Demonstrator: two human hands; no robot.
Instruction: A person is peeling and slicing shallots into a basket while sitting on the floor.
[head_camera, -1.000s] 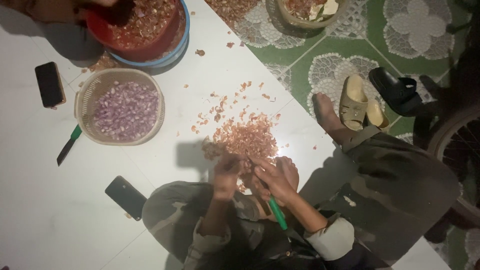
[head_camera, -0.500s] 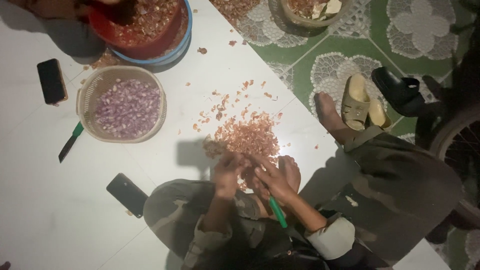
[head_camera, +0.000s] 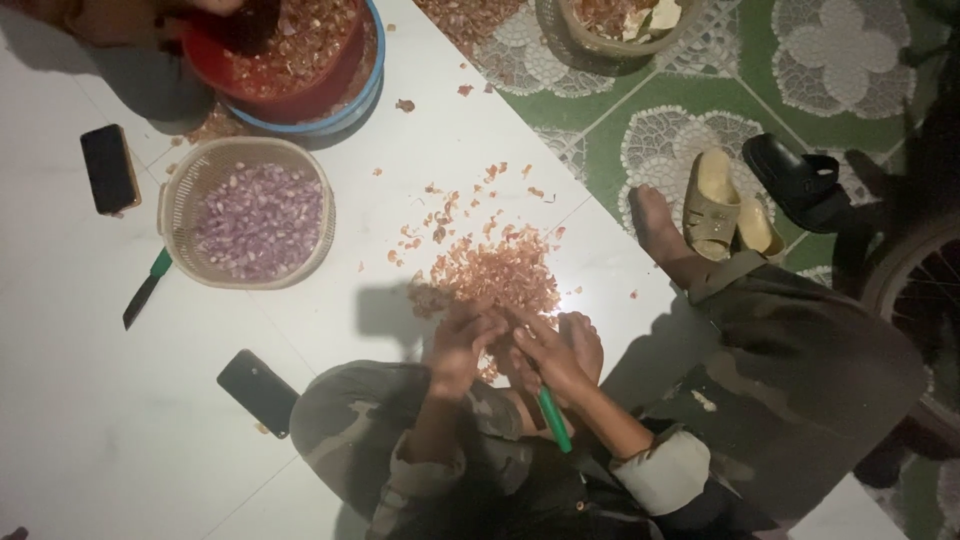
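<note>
My left hand (head_camera: 462, 345) and my right hand (head_camera: 540, 352) meet just above my lap, at the near edge of a heap of reddish shallot peels (head_camera: 497, 268) on the white floor. My right hand grips a knife with a green handle (head_camera: 553, 418), the handle sticking back toward my forearm. My left hand is closed around something small; I cannot make out what it is. A beige basket (head_camera: 182, 190) of peeled purple shallots (head_camera: 258, 220) stands to the left.
A red bowl of unpeeled shallots (head_camera: 290, 50) sits inside a blue basin at the top, with another person's hand over it. Two black phones (head_camera: 109, 168) (head_camera: 258, 391) and a second green-handled knife (head_camera: 146, 288) lie on the floor. Sandals (head_camera: 712, 205) rest on green patterned tiles.
My hands stay together at the peel heap, shifting only slightly. The view has drifted a little; nothing else has moved.
</note>
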